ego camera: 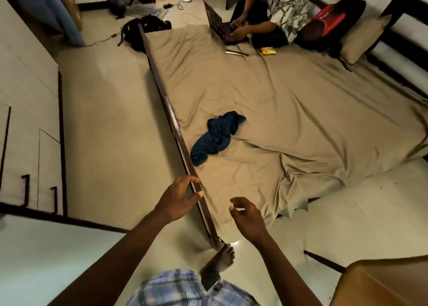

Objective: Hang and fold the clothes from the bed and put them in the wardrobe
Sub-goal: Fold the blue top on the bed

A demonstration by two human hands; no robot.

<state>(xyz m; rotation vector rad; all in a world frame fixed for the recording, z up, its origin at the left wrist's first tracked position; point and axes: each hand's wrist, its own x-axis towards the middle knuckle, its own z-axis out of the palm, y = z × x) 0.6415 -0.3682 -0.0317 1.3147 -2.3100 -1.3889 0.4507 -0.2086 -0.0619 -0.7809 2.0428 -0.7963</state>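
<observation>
Lying crumpled on the tan sheet (289,101), a navy garment (215,137) sits near the bed's left rail (171,115); both hands hover empty at the near corner, apart from it; the left hand (178,201) has fingers spread and curled over the rail; the right hand (249,218) is loosely cupped, fingers parted; far off, a seated person (273,11) types on a laptop (218,24); white wardrobe doors (25,97) stand left.

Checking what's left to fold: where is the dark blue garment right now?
In the head view, the dark blue garment lies crumpled on the tan bedsheet, near the bed's left wooden side rail, ahead of both empty hands.
</observation>
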